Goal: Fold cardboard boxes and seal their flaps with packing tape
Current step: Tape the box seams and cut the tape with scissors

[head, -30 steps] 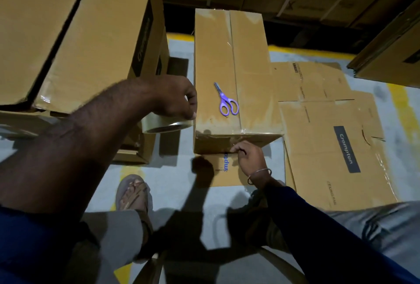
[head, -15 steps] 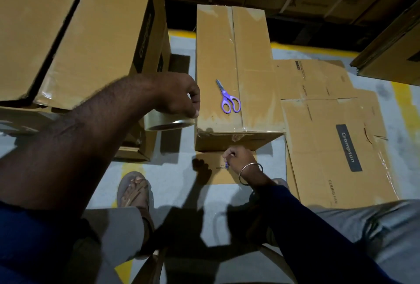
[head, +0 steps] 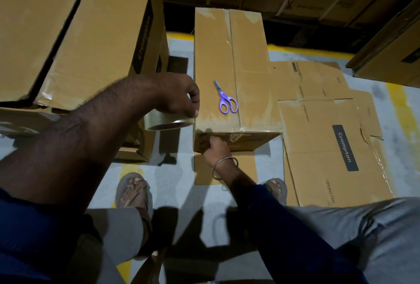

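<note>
A long folded cardboard box [head: 247, 61] lies on the floor ahead of me, its top seam covered with clear tape. My left hand [head: 179, 97] grips a roll of clear packing tape [head: 169, 122] at the box's near left corner. Lower down, my right hand [head: 214, 146] presses on the box's near end face at its left side, fingers against the cardboard. Purple scissors [head: 226, 99] rest on the box top near that end.
A stack of big cartons [head: 79, 33] stands at the left. Flattened Crompton boxes [head: 329, 138] lie on the floor at the right, one more under the box's near end. More cartons line the back wall. My sandalled feet [head: 134, 192] are on the grey floor.
My right hand slid left along the near end face, from its middle to the left corner. The left hand with the tape roll has stayed at the near left corner.
</note>
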